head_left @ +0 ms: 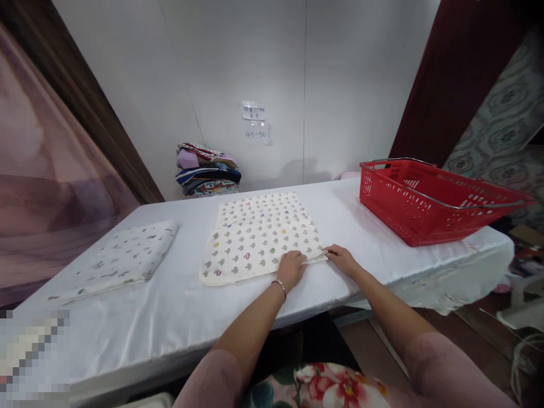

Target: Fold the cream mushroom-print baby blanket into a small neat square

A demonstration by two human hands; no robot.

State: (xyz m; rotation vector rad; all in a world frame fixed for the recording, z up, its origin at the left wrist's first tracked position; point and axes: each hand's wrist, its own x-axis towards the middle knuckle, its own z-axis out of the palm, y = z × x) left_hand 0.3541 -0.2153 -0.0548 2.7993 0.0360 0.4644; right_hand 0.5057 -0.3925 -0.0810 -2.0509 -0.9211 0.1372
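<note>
Your right hand [342,260] pinching a corner of the mushroom cloth [260,241], your left hand [291,270] on its near edge, can't tell if it grips, the cloth lying on the white table [340,218]

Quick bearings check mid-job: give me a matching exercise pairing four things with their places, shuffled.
1. Mushroom-print cloth
2. Basket
3. Fabric stack
4. Dark-marked cloth

A. by the wall
B. toward the right end of the table
C. toward the table's left end
D. at the left hand and right hand

Pairs: 1-D; 2-B; 3-A; 4-C
</note>
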